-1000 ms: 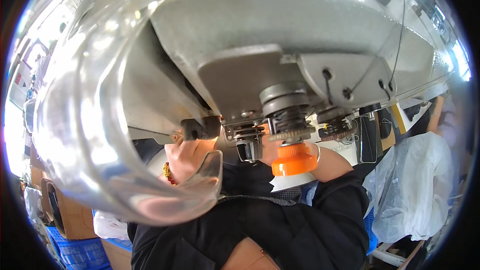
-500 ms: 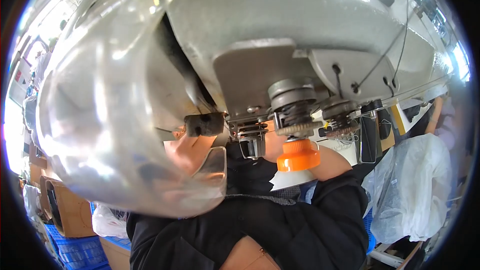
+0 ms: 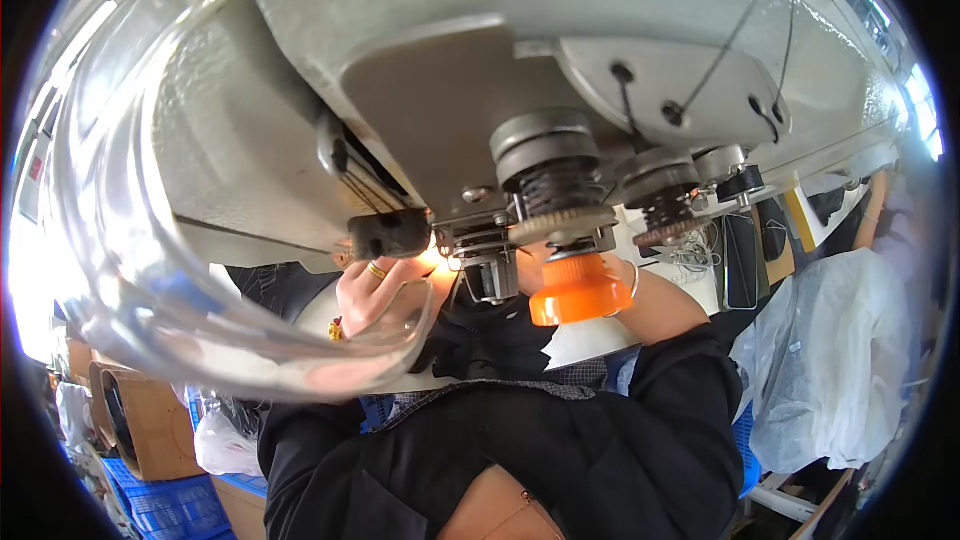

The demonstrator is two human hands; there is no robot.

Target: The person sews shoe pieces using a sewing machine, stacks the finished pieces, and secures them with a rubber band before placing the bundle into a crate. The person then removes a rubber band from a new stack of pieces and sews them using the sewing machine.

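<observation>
My left hand, with a gold ring, is close beside the needle area of a sewing machine. Its fingers are bent together at the black cloth, and their tips are partly hidden by a black block under the machine head. A clear plastic guard curves in front of part of this hand. My right hand is mostly hidden behind the orange knob and tension discs; only a sliver of it and the forearm show. The cloth lies on the pale table under the machine.
A phone-like dark object and loose threads lie on the table at right. Clear plastic bags hang beyond. At left stand a cardboard box and blue crates. Another person's arm shows at far right.
The view has shifted, so the machine head sits further left and higher. More of my left hand now shows past the guard, and a light glows by the needle.
</observation>
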